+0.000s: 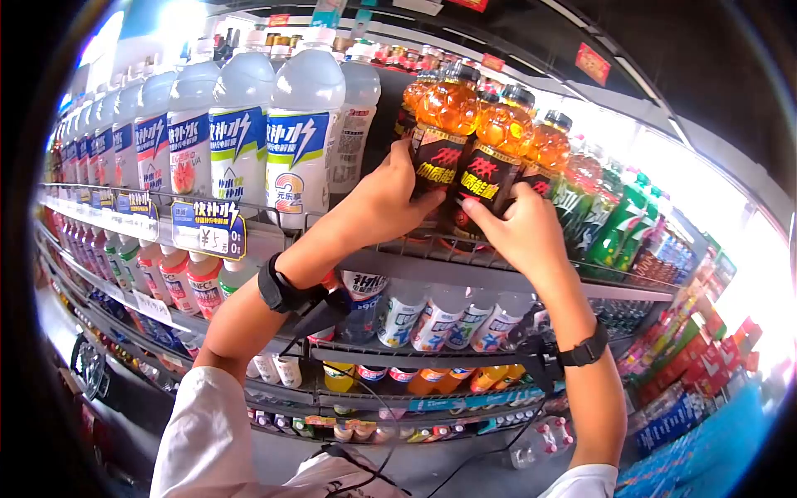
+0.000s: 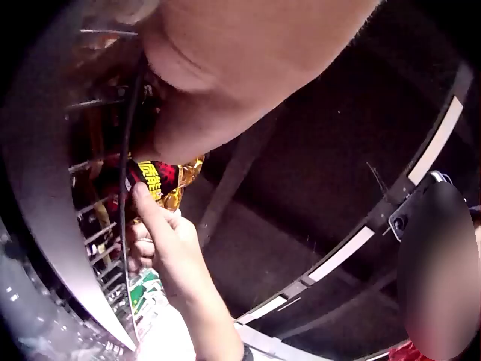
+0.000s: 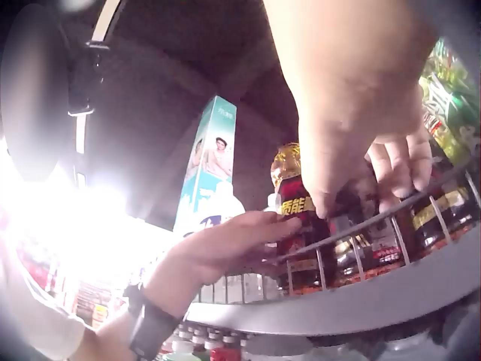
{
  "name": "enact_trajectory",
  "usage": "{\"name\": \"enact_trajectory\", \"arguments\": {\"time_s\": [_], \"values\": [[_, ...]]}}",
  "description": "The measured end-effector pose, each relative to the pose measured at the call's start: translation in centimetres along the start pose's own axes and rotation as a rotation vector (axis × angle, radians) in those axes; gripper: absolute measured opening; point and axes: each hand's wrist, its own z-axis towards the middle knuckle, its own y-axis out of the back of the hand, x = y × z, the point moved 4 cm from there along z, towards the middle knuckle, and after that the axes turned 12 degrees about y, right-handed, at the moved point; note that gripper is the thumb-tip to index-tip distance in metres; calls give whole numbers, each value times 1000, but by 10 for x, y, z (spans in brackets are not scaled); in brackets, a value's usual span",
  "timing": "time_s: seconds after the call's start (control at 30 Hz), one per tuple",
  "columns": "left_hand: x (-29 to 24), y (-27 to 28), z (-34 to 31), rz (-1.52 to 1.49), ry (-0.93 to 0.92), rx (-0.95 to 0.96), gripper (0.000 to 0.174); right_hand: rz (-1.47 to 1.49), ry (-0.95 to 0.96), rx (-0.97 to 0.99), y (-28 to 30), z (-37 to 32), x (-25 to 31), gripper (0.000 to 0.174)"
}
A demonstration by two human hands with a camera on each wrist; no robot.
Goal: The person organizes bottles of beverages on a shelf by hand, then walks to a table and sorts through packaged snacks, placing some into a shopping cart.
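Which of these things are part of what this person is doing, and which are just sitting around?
In the job:
- left hand
- right hand
- black-labelled amber drink bottles, which both hands grip

Just around:
- big blue-and-white-labelled bottles
- price sign
- green soda bottles
- lower-shelf bottles

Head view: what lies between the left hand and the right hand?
Amber bottles with black labels, between left hand and right hand; the head view shows this.
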Motion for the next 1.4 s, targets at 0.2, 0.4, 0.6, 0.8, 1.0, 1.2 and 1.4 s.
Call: {"name": "enact_trajectory", "arguments": {"time_s": [0.2, 0.4, 0.6, 0.8, 1.0, 1.2, 1.4], "values": [[-10, 5, -3, 4, 38, -8, 64, 29, 68, -202, -6, 5, -2, 57], [-14, 8, -8, 8, 221, 37, 67, 26, 88, -221, -2, 3, -1, 50], [-12, 7, -8, 21, 199, -22, 71, -9, 236, -217, 5, 2, -16, 54], [-8, 7, -9, -95, 176, -44, 80, 149, 256, -486, 42, -4, -45, 39], [1, 9, 0, -84, 133, 0, 77, 99, 277, -457, 20, -11, -46, 79], [4, 8, 4, -128, 96, 12, 76, 281, 260, -492, -1, -6, -47, 85], [-10, 14, -1, -54, 230, 115, 76, 449, 305, -500, 9, -6, -46, 84]]}}
